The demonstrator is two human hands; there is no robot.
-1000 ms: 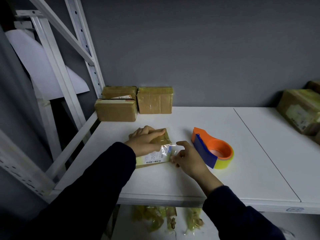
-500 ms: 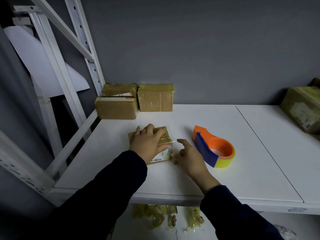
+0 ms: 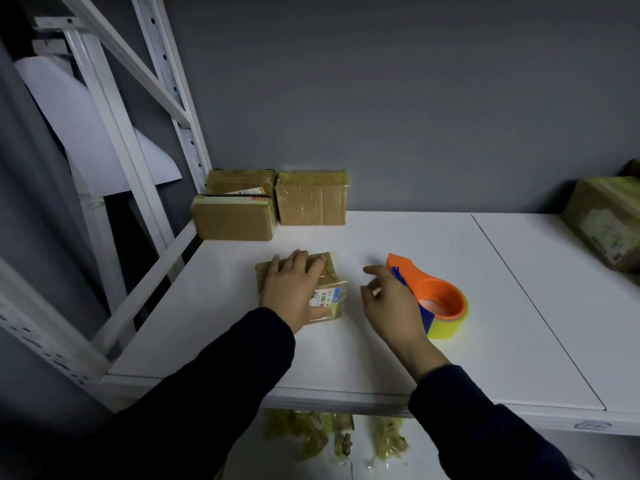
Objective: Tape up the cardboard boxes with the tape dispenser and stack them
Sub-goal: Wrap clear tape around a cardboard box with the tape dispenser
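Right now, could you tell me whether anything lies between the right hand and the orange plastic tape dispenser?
Nothing visible does: the right hand is open directly beside the orange plastic tape dispenser.

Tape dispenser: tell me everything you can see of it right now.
The tape dispenser is orange plastic, with a blue plate along its left side and a roll of yellowish tape round its ring. It lies on its side on the white shelf, pointed end toward the wall, right of the small box. The right hand, fingers loosely curled, covers part of the blue plate; I cannot tell if it touches.
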